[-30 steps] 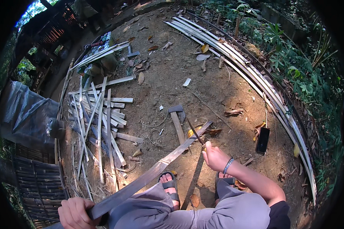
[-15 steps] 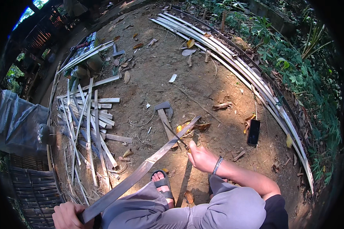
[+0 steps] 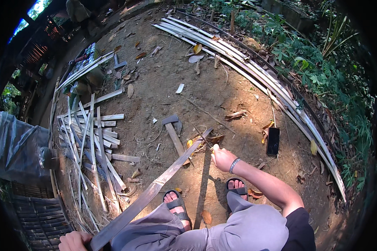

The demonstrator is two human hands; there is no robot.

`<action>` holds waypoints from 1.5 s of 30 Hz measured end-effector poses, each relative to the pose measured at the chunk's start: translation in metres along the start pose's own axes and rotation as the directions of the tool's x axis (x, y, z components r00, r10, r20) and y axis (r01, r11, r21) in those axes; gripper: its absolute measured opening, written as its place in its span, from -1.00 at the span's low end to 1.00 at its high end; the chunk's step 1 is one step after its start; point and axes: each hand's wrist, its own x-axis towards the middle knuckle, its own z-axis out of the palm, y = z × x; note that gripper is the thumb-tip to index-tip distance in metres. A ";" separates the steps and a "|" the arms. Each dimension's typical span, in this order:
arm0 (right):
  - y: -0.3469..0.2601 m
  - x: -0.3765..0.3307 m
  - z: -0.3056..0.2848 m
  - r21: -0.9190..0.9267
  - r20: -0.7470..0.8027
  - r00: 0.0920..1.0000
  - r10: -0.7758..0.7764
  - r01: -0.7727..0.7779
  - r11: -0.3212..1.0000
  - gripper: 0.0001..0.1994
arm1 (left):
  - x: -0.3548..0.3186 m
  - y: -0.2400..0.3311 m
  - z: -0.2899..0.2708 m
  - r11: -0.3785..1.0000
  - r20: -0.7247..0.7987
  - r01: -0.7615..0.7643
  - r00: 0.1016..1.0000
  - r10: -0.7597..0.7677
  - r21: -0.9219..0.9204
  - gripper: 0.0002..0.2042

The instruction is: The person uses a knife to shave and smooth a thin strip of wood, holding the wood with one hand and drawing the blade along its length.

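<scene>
My left hand (image 3: 74,241), at the lower left, is closed round the near end of a long, flat bamboo strip (image 3: 140,204). The strip slants up and away to the right across my left leg, with a pale node about midway. My right hand (image 3: 223,160) grips the handle of a knife (image 3: 202,137), most of that handle hidden by the fingers. Its thin dark blade lies across the strip close to the far end. Beneath that far part, on the ground, rests a hatchet (image 3: 171,130) with a wooden handle.
Cut bamboo strips (image 3: 97,150) lie heaped on the left. Long pale bamboo slats (image 3: 255,69) curve along the right, beside green plants (image 3: 314,75). A black phone (image 3: 273,141) is on the soil to the right. A hammer-like tool (image 3: 120,65) lies farther back, near bundled slats (image 3: 86,70).
My right hand has moved the knife outward along the strip, nearer its far tip. The view has shifted a little, and my right foot now shows more. The left hand keeps its hold.
</scene>
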 end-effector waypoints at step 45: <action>-0.130 -0.053 -0.059 0.032 0.113 0.979 -0.169 0.166 0.986 -0.64 | -0.019 0.045 -0.006 0.995 -0.292 0.042 0.956 -0.013 0.096 -0.63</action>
